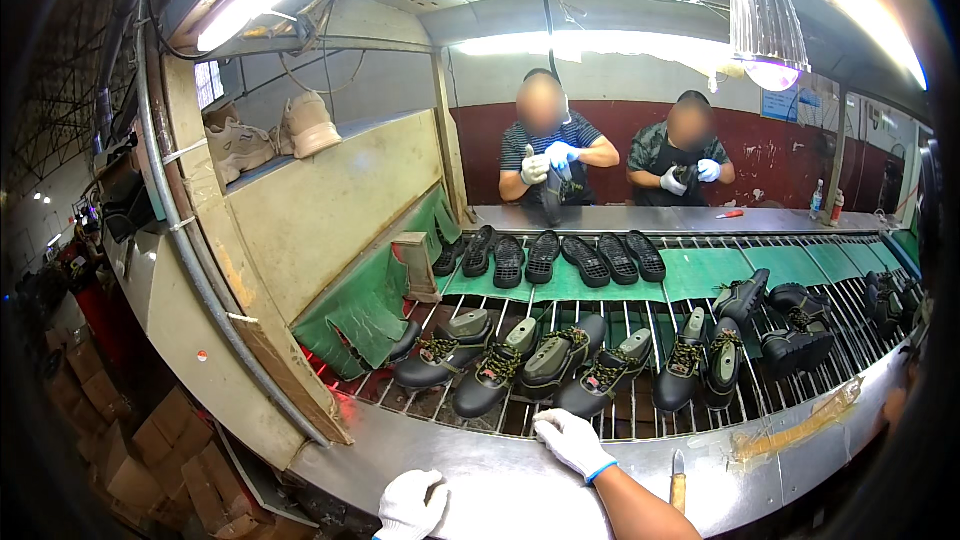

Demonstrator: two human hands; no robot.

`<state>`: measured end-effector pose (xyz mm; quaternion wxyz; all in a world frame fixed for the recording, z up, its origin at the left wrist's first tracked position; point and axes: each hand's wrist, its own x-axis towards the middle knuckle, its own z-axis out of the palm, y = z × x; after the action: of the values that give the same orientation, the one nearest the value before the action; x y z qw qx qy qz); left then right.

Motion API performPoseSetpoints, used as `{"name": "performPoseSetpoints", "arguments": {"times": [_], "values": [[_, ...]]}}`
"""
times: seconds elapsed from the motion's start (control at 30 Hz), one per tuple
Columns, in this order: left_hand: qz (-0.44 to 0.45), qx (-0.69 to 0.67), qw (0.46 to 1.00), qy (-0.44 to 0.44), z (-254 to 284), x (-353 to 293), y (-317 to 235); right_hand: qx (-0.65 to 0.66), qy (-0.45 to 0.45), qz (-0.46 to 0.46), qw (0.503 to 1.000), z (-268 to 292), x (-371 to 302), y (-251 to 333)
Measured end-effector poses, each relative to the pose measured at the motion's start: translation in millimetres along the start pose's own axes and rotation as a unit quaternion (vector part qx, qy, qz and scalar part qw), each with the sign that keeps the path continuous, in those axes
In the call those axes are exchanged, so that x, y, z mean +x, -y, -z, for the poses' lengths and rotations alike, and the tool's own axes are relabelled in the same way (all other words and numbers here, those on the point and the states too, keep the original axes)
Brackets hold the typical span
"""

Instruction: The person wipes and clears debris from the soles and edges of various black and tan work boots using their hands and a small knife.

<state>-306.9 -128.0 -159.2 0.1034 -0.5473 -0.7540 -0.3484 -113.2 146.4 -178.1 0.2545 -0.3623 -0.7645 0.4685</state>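
The nearest black shoe (604, 380) lies on the metal rod rack (640, 422) just beyond the right hand's (574, 442) grip, its toe pointing back toward the person. Whether the fingertips touch the toe or only the rack's front edge, I cannot tell. The white-gloved right hand reaches in from the lower right, palm down, fingers bent forward and close together; whether they pinch anything is hidden. Its bare forearm slants up across the metal surface (490, 470), with a wooden-handled knife (679, 480) just to its right. The left hand (412, 502), also white-gloved, sits well apart from the shoe, low over the near side of the surface. Its fingers curl loosely toward the thumb; I cannot tell whether this grip closes on anything.
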Motion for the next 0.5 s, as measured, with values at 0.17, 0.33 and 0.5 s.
{"name": "performPoseSetpoints", "arguments": {"times": [0.17, 0.33, 0.5], "values": [[0.003, 0.002, 1.000, 0.005, 0.6, 0.3, 2.7, 0.004, 0.002, -0.004, 1.000, -3.1, 2.7, -2.6], [0.001, 0.002, 1.000, 0.006, 1.8, 0.7, 4.8, 0.008, 0.005, -0.008, 1.000, -4.5, 2.5, 1.6], [0.003, 0.001, 1.000, 0.006, 2.2, 0.9, 7.6, 0.010, 0.003, 0.002, 1.000, -7.3, 4.0, 0.4]]}}
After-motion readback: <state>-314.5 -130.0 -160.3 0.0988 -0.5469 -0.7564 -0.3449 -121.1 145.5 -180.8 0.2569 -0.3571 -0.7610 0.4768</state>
